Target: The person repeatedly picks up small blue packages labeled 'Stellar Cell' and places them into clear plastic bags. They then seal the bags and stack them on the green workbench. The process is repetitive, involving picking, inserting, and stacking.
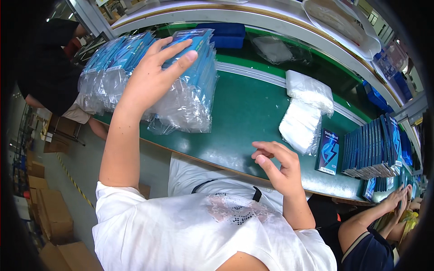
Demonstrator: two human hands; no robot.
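Observation:
My left hand (151,77) is over the stacks of blue boxes in clear plastic bags (194,86) at the table's left, its fingers spread and seemingly resting on the bagged boxes. Whether it grips one of them is not shown. My right hand (284,166) hovers at the table's near edge, fingers loosely bent and apart, holding nothing. Beyond it lies a pile of empty clear bags (304,119). To its right a single blue box (327,151) lies beside a row of unbagged blue boxes (370,147) standing on edge.
The green table (244,117) runs beneath a white shelf (257,17). A blue bin (226,35) and a loose clear bag (273,49) sit at the back. A co-worker's hands (398,197) are at the right end. Another person (49,67) stands at the left.

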